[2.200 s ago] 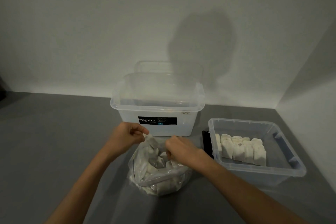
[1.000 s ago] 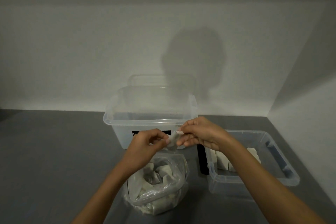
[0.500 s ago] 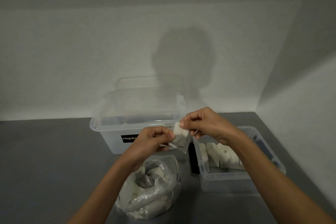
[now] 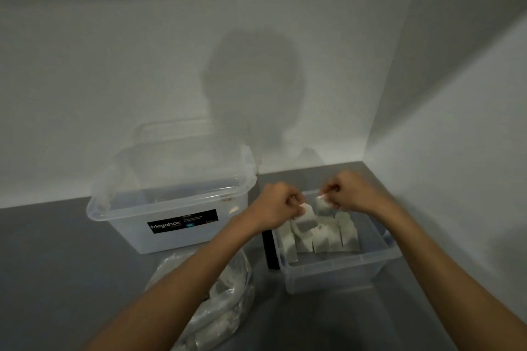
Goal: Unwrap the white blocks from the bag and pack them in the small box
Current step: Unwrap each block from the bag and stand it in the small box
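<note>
A small clear box stands at the right and holds a row of several white blocks. Both hands hover over its far left part. My left hand pinches one white piece by its top edge. My right hand pinches a second white piece right beside it. Whether these are two blocks or a block and its wrapper is unclear. The clear plastic bag with more wrapped blocks lies in front, partly hidden under my left forearm.
A large clear Megabox tub with its lid leaning behind stands at the back left. A black flat object stands against the small box's left wall. Walls close the counter at the back and right.
Both hands rose from the bag with a wrapped block, worked on it in the air, then shifted right over the small box. The pieces they pinch have come apart. The camera turned right.
</note>
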The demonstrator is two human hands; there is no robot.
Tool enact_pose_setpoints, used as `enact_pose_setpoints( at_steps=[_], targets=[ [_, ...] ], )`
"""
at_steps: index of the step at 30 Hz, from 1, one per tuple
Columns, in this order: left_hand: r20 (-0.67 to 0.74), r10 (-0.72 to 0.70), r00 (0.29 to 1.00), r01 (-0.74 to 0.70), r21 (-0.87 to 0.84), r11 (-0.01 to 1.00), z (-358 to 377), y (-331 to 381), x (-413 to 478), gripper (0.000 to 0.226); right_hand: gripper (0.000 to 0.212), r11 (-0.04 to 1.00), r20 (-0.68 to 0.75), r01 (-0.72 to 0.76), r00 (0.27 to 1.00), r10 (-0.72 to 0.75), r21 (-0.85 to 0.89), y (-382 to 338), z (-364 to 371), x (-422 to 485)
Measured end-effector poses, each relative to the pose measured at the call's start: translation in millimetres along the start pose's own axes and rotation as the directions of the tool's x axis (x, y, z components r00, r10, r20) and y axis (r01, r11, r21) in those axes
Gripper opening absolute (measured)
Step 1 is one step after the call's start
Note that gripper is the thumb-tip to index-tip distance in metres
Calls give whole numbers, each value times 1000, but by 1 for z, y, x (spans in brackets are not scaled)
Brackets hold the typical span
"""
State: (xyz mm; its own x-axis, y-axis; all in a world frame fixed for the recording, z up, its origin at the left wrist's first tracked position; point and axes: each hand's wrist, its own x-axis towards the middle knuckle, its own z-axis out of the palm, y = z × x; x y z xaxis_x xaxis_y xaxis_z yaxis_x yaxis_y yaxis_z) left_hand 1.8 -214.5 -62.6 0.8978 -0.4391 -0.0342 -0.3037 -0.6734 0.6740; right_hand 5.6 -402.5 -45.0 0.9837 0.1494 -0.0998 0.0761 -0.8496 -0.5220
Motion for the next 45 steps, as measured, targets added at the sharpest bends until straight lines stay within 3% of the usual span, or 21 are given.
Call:
enact_pose_setpoints(
  at_steps=[5,8,21,30,36,45],
  targets=[
    [236,-88,968,30,237,971,47,-8,32,17,23,983,152,-110,980,131,-144,30,25,9],
    [298,-151,943,35,360,932,67,-13,44,21,22,980,215,-125,964,157,-157,37,35,10],
    [127,-111,986,-12,709,706,86,-13,57,26,22,973,299,-123,937,179,-196,55,67,28],
    [82,-25,996,-37,671,740,73,-6,55,23,19,953,89,-179,975,205,-245,50,91,34],
    [-24,25,999,-13,430,903,37,-2,40,17,20,913,97,-215,960,263,-348,47,95,32],
    [-143,-7,990,47,278,959,-23,-17,-25,14,20,936,80,-160,978,194,-313,37,73,28]
  ],
)
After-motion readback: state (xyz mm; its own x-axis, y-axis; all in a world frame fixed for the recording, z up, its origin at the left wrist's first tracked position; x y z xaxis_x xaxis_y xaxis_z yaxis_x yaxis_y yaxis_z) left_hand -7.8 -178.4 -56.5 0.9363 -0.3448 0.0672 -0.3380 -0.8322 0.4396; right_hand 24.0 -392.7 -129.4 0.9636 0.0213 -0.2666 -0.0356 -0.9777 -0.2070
